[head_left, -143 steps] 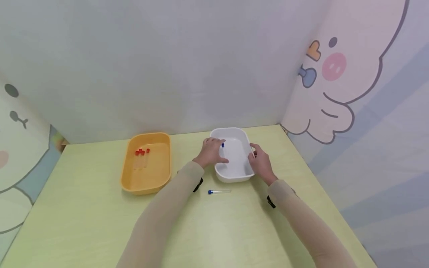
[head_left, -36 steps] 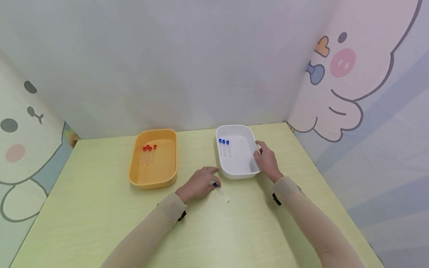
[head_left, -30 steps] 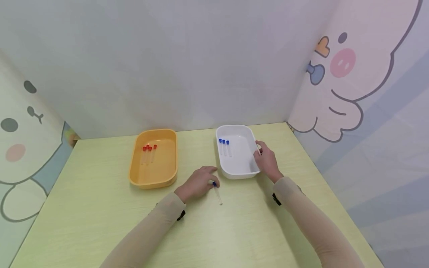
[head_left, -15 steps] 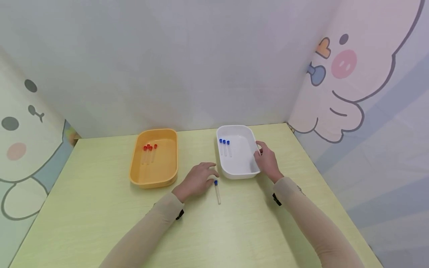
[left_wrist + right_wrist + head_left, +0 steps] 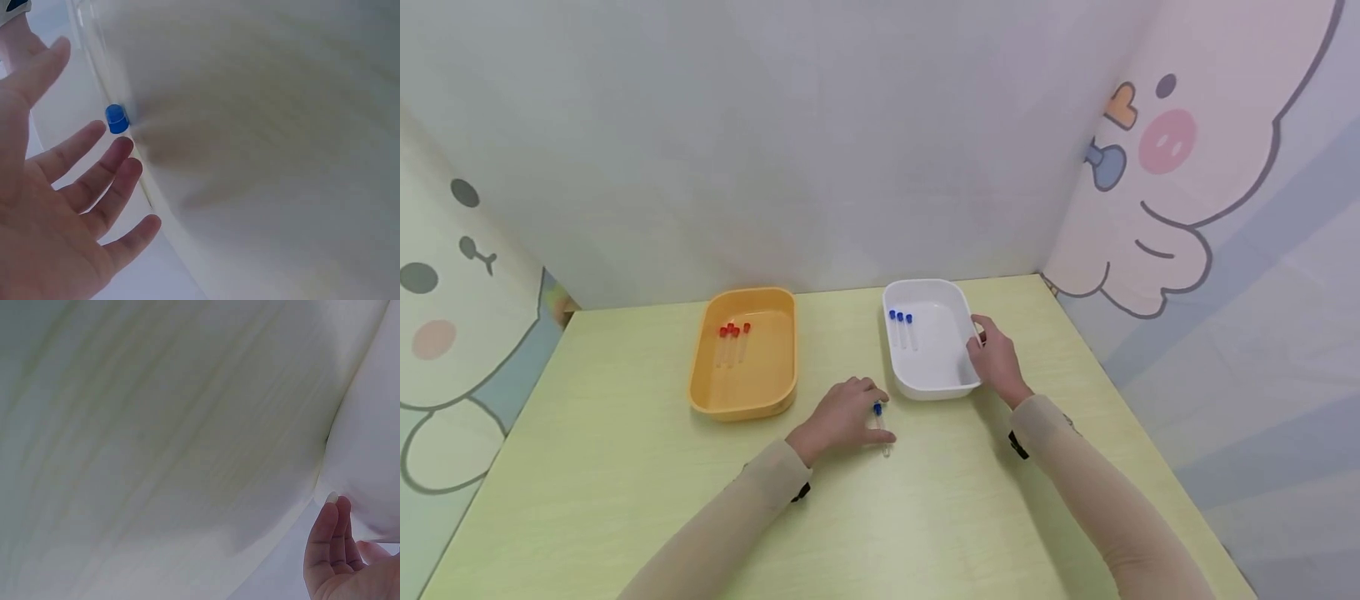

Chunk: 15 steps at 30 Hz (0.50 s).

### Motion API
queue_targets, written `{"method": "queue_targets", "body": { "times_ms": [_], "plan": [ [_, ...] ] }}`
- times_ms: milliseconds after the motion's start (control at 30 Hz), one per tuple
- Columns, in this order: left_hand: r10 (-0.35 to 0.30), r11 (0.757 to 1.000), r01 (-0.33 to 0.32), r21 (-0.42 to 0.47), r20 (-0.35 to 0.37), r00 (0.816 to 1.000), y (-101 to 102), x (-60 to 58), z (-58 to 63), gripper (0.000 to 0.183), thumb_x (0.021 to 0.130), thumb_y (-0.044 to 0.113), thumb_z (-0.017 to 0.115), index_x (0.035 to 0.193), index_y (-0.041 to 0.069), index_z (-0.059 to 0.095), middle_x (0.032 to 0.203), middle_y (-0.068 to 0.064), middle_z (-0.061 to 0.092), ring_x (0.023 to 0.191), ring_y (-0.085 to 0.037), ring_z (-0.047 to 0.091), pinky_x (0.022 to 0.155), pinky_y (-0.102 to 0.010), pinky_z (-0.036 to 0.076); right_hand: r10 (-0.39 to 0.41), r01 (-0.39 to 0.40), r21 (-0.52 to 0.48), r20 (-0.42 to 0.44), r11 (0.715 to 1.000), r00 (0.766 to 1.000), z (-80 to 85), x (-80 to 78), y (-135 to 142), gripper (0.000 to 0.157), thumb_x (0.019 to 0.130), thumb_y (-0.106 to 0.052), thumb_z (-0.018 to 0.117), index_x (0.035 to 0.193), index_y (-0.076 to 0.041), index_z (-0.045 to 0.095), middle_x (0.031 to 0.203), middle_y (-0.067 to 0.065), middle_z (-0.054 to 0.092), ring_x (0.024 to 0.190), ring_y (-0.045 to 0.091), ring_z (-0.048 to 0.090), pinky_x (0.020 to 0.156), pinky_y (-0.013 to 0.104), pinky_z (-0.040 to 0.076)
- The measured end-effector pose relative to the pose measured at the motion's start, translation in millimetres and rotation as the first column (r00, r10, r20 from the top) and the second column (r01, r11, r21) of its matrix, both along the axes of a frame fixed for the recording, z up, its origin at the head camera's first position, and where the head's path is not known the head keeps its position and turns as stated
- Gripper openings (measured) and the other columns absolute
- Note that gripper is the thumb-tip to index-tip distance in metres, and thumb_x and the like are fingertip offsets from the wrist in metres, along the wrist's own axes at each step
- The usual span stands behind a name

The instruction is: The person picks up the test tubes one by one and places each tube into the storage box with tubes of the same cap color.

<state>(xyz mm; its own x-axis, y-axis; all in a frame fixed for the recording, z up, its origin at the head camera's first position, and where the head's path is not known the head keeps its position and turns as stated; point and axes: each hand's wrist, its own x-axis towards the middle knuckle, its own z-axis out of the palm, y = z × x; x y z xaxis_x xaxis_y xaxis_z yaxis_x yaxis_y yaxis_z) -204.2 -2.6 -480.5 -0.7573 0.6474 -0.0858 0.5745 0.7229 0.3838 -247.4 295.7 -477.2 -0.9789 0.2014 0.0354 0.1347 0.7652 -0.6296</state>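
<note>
A clear test tube with a blue cap (image 5: 877, 409) lies on the table in front of the white tray (image 5: 936, 393). My left hand (image 5: 838, 418) is spread over this tube, thumb near its far end and fingers by the cap. In the left wrist view the relaxed fingers (image 5: 115, 187) are apart and the blue cap (image 5: 117, 119) shows beyond their tips. My right hand (image 5: 997, 362) grips the tray's right rim, thumb inside; the right wrist view shows its bent fingers (image 5: 322, 540) at the white wall. Three blue-capped tubes (image 5: 901, 317) lie side by side in the tray.
To the left stands a yellow-orange tray (image 5: 767, 367) holding several red-capped tubes (image 5: 730, 330). Behind both trays, the pale wooden table (image 5: 625, 467) ends at a grey curtain (image 5: 820, 167). Cartoon-printed panels (image 5: 1187, 192) flank it left and right.
The white tray gained blue-capped tubes. My left hand swivelled the tube on the table, let go, then spread its thumb and fingers over it. My right hand stayed on the tray rim.
</note>
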Motion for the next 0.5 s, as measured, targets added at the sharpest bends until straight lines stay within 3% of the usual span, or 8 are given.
{"method": "queue_targets", "body": {
  "times_ms": [233,500],
  "plan": [
    [-0.026,0.997,0.024,-0.074,-0.032,0.999,3.2,11.1,-0.3,0.083,0.071,0.068,0.084,0.129,0.011,0.067,0.121,-0.004,0.062,0.107,-0.022,0.054,0.105,-0.046,0.048,0.007,-0.007,0.001,-0.008,1.0,1.0,0.3,0.7,-0.8,0.052,0.104,-0.015,0.048,0.155,-0.01,0.043,0.106,0.019,0.066,0.09,0.029,0.063,0.076,0.037,0.053],
    [-0.047,0.993,0.037,-0.108,-0.091,0.995,5.3,14.5,0.9,0.079,0.075,0.062,0.083,0.13,0.008,0.066,0.125,-0.004,0.061,0.115,-0.023,0.055,0.111,-0.047,0.045,0.009,-0.009,-0.002,-0.01,1.0,1.0,0.4,1.2,0.0,0.052,0.103,-0.016,0.047,0.155,-0.01,0.043,0.107,0.019,0.066,0.092,0.03,0.063,0.077,0.039,0.054]
  ]
}}
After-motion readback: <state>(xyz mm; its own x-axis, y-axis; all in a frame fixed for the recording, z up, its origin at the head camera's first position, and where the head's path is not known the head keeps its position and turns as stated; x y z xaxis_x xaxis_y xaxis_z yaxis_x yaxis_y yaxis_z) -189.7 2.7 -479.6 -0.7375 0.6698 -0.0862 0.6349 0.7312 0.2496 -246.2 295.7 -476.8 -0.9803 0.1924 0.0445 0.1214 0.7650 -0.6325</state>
